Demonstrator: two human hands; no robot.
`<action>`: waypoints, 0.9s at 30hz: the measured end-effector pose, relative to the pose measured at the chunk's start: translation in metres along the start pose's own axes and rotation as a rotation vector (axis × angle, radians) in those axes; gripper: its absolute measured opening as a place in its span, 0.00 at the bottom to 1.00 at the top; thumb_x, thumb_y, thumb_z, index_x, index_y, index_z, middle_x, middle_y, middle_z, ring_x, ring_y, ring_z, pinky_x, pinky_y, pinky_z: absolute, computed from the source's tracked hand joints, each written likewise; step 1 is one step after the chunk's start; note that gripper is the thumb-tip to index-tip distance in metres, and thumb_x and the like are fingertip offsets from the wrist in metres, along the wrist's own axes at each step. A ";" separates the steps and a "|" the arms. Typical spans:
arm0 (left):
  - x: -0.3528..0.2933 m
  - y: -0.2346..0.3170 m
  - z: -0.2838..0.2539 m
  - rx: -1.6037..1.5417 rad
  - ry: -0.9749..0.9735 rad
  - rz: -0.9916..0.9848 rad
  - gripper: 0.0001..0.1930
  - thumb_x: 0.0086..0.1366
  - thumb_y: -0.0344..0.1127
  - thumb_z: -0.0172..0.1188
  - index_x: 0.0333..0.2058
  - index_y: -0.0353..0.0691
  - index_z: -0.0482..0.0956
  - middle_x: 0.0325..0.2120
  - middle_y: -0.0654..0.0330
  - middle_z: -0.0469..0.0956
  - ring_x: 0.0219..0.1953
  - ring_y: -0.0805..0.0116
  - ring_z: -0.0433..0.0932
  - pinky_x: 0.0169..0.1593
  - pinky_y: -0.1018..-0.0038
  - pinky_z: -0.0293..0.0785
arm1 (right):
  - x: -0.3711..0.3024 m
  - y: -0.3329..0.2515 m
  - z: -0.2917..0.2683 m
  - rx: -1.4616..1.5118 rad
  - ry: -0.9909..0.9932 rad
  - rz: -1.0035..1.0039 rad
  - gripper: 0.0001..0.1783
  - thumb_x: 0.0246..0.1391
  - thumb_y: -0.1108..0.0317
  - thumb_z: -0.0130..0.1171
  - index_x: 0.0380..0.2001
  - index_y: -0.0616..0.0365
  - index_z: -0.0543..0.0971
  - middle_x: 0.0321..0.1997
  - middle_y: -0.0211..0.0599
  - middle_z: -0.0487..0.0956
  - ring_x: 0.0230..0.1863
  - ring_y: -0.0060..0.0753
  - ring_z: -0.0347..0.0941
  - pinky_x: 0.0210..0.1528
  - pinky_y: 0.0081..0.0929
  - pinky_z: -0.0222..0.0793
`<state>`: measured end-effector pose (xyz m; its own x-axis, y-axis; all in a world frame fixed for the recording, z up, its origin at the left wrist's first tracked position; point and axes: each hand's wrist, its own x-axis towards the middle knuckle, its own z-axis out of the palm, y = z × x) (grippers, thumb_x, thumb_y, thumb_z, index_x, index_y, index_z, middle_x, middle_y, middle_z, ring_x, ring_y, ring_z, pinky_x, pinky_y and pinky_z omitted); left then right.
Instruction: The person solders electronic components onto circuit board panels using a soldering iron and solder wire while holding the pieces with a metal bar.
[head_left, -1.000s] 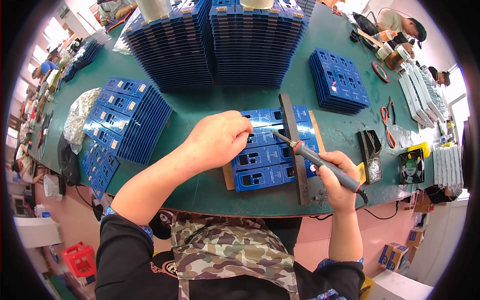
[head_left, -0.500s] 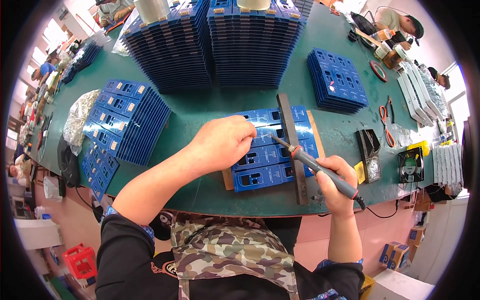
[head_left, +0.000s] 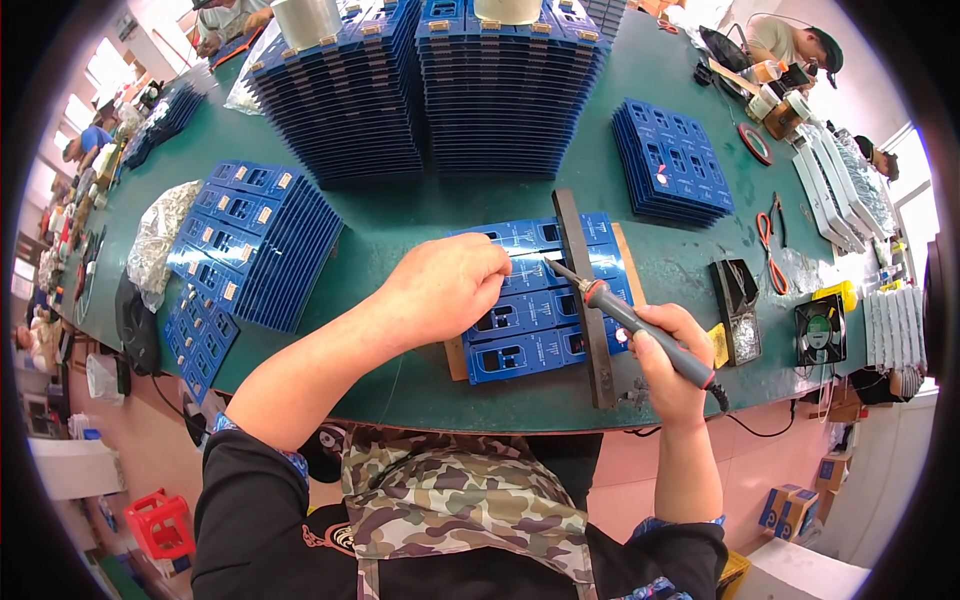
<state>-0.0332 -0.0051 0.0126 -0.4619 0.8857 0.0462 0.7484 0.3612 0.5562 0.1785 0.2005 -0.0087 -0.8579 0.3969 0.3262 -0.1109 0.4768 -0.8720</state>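
A blue circuit board panel [head_left: 525, 352] lies on a brown backing board [head_left: 631, 262] near the table's front edge. Across it rests a dark, straight bar [head_left: 573, 235]. My right hand [head_left: 672, 360] grips a soldering iron [head_left: 640, 325] with a grey handle, its tip pointing up and left onto the panel, just left of the bar. Over the panel's left part my left hand [head_left: 447, 285] is closed, fingertips pinched close to the iron's tip. Whatever those fingers hold is hidden or too thin to name.
Tall stacks of blue panels [head_left: 490, 105] stand at the back; another stack [head_left: 265, 235] leans at left, a lower one [head_left: 675, 160] back right. Right of the panel are a black tray [head_left: 740, 310], orange-handled pliers [head_left: 768, 245] and a small fan [head_left: 820, 330]. Co-workers sit across the table.
The soldering iron and my right hand have shifted very slightly, with the tip a little lower on the panel. My left hand stays practically in place.
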 end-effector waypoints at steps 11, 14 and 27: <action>0.002 0.000 0.001 0.026 -0.031 -0.001 0.08 0.64 0.33 0.54 0.37 0.37 0.80 0.35 0.54 0.79 0.41 0.53 0.78 0.45 0.62 0.75 | 0.000 -0.003 0.004 -0.008 0.035 -0.046 0.11 0.46 0.76 0.61 0.35 0.66 0.80 0.27 0.40 0.79 0.26 0.29 0.74 0.31 0.25 0.69; 0.003 0.001 0.003 0.016 -0.037 0.001 0.09 0.64 0.33 0.54 0.37 0.37 0.80 0.35 0.54 0.79 0.41 0.53 0.78 0.45 0.62 0.75 | -0.002 -0.003 0.004 -0.005 0.036 -0.051 0.11 0.46 0.76 0.61 0.36 0.66 0.80 0.27 0.41 0.79 0.27 0.30 0.75 0.31 0.25 0.69; -0.002 0.005 0.008 0.021 -0.055 0.037 0.09 0.64 0.34 0.54 0.38 0.38 0.80 0.35 0.54 0.79 0.41 0.53 0.78 0.45 0.62 0.75 | -0.009 -0.010 0.003 -0.009 0.035 -0.035 0.11 0.45 0.76 0.61 0.35 0.66 0.80 0.28 0.42 0.80 0.27 0.31 0.76 0.32 0.26 0.70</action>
<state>-0.0248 -0.0027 0.0090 -0.4073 0.9130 0.0205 0.7744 0.3334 0.5378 0.1858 0.1893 -0.0037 -0.8354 0.4072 0.3693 -0.1357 0.4982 -0.8564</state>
